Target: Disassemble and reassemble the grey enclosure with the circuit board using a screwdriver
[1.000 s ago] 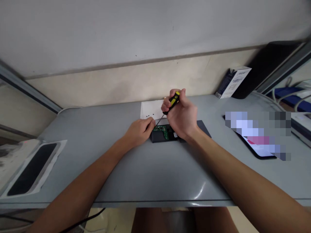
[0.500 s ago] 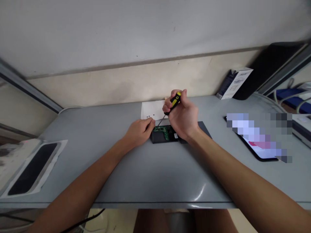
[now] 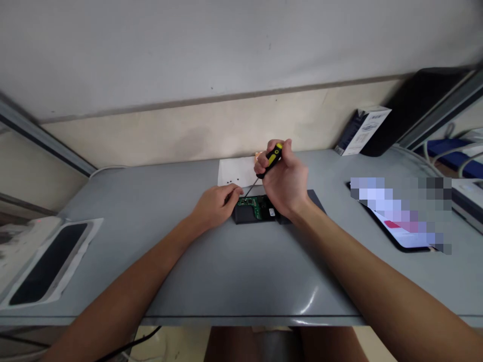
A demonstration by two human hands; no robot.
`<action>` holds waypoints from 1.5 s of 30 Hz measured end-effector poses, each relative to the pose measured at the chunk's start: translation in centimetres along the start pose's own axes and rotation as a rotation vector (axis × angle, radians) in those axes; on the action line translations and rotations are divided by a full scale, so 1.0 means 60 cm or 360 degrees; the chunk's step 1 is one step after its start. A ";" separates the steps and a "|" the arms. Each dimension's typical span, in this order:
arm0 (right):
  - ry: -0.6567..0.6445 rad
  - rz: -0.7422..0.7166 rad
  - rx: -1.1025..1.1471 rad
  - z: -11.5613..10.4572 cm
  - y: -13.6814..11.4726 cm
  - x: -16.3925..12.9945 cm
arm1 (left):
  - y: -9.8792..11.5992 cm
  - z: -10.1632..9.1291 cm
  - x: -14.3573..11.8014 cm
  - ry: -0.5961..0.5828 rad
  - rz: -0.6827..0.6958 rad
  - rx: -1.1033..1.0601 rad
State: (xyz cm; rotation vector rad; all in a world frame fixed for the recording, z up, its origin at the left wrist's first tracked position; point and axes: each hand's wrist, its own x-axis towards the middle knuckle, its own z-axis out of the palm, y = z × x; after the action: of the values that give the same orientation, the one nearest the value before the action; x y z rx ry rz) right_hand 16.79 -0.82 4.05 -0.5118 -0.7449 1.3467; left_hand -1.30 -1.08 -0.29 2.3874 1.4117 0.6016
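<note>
My right hand (image 3: 284, 173) is wrapped round the black and yellow handle of a screwdriver (image 3: 272, 160). Its thin shaft slants down to the left, and the tip meets the upper left part of a green circuit board (image 3: 257, 207). The board lies inside an open black device casing (image 3: 245, 215) on the table. At the casing's upper left corner, my left hand (image 3: 217, 203) has its fingers closed on the edge. A dark flat panel (image 3: 317, 200) lies to the right, partly hidden under my right wrist.
Several tiny dark screws (image 3: 231, 181) rest on a white paper (image 3: 230, 169) behind the casing. A lit tablet-like screen (image 3: 400, 229) lies at right, and a white and blue box (image 3: 364, 130) stands at the back right. On the left is a dark flat phone-shaped panel (image 3: 49, 264).
The view has shifted very slightly. Both hands and the screwdriver keep nearly the same place on the device.
</note>
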 end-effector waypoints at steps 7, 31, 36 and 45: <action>0.0049 0.0017 0.0057 0.003 0.006 -0.004 | 0.002 -0.002 0.002 -0.0010 0.0008 0.0036; 0.0103 -0.0002 0.0107 0.004 0.002 -0.002 | 0.009 -0.006 -0.001 -0.0016 0.0031 -0.0063; 0.0095 0.0000 0.0151 -0.005 -0.001 0.004 | 0.008 -0.005 0.001 0.0064 0.0093 -0.0232; 0.0289 -0.0091 0.0350 -0.040 -0.028 0.036 | -0.001 -0.012 0.003 0.0199 0.0059 -0.0249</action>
State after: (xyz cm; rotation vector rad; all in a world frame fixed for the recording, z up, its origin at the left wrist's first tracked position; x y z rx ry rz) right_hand 19.78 1.24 4.03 -0.4277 -0.4530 1.2912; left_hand -1.66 -0.87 0.34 2.2924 1.3185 0.8520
